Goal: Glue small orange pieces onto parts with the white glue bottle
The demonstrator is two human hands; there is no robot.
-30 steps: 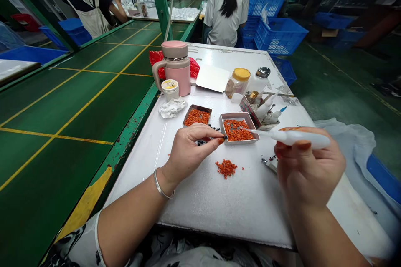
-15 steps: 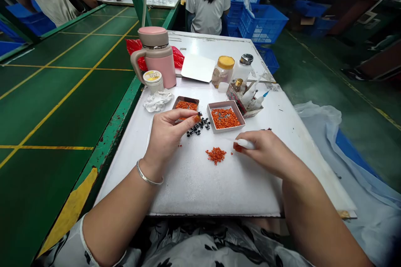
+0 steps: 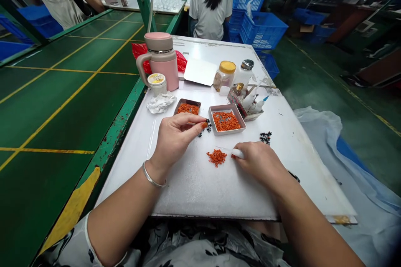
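My left hand (image 3: pixel 173 137) is closed in a pinch on a small black piece (image 3: pixel 207 121), held just above the table. Behind its fingertips lie more black pieces (image 3: pixel 200 134), partly hidden by the hand. My right hand (image 3: pixel 258 159) grips a small white needle-tip bottle (image 3: pixel 238 153), its thin tip pointing left. That tip hovers over or close by a loose heap of tiny orange-red bits (image 3: pixel 216 157); whether it touches them I cannot tell. Further back stand a white box (image 3: pixel 228 132) and a dark tray (image 3: pixel 188 102), both filled with similar orange bits.
A pink mug (image 3: pixel 166 66), a white tub (image 3: pixel 157 85), crumpled tissue (image 3: pixel 161 103), a yellow-lidded jar (image 3: pixel 224 77) and a tool box (image 3: pixel 249 112) stand behind. Black pieces (image 3: pixel 265 137) lie right. A green conveyor (image 3: pixel 62 104) runs left. Two people sit further off.
My right hand has moved left with the bottle, its tip now at the orange heap. My left hand has shifted slightly right and down with the black piece. The view has tilted a little.
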